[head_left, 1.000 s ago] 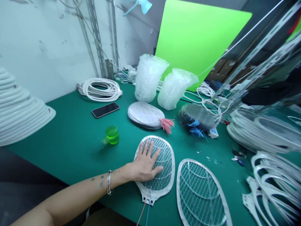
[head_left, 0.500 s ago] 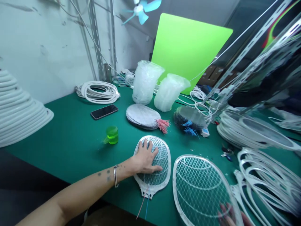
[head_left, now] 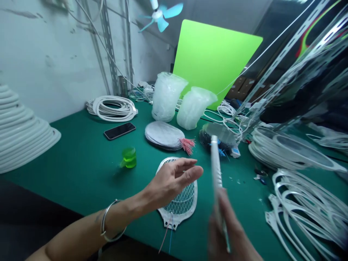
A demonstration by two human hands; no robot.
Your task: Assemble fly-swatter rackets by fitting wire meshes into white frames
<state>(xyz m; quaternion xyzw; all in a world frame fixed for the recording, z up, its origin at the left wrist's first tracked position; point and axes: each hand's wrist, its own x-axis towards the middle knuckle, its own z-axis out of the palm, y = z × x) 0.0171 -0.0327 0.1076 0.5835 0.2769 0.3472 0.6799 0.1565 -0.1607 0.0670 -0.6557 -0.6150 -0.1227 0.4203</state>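
My left hand (head_left: 174, 177) hovers over a white racket frame with mesh (head_left: 187, 197), its fingers stretched out and thumb apart, holding nothing. That frame lies flat on the green table, with a red and a blue wire trailing from its neck toward me. My right hand (head_left: 231, 232), smeared by motion, grips another white racket frame (head_left: 216, 163), turned edge-on and upright, so its mesh is hidden. Beyond the hands lies a stack of oval mesh sheets (head_left: 163, 134) with red wires. A second, darker mesh stack (head_left: 220, 134) with blue wires sits to its right.
Piled white frames (head_left: 307, 210) occupy the right side, and a tall stack of frames (head_left: 21, 134) stands at left. A phone (head_left: 119, 131), a green cup (head_left: 129, 157) and coiled white frames (head_left: 114, 108) are on the left. Plastic-wrapped bundles (head_left: 167, 96) stand behind.
My left hand has lifted off the flat racket frame and moved slightly right. My right hand has raised the other racket frame from the table and turned it edge-on.
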